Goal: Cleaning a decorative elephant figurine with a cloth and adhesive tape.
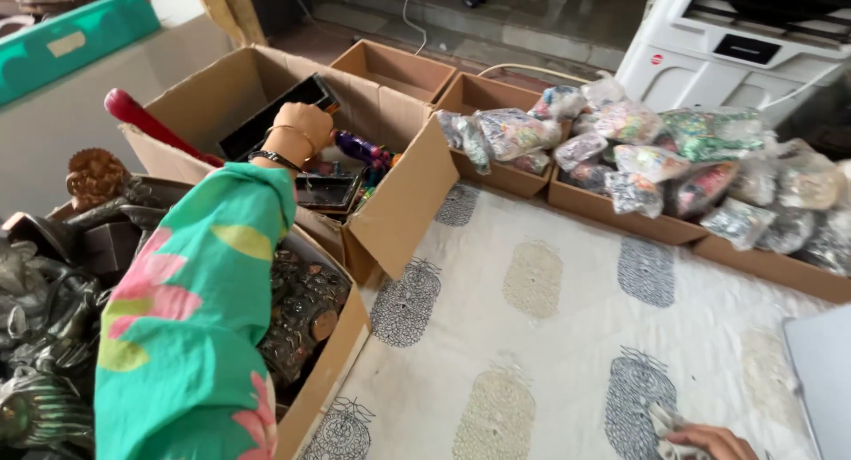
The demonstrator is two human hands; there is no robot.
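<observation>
- While brown cardboard trays (612,214) heaped with clear plastic bags of coloured beads (651,150) line the upper right of the frame, a box of dark metal figurines (306,309) crowds the lower left.
- The left hand (303,128), curled into a fist, reaches into an open brown cardboard box (403,198) at upper centre, touching a flat black tray (275,114) just beside a glossy purple object (359,147).
- The right hand (714,442), at the bottom right edge, pinches a crumpled white cloth (663,422) on the printed white bedsheet (550,336).

Open passage is afforded over the printed cloth (567,336). It is bounded behind by a row of shallow boxes (620,214) heaped with plastic packets (647,159), and on the left by crowded cardboard boxes (399,203).
</observation>
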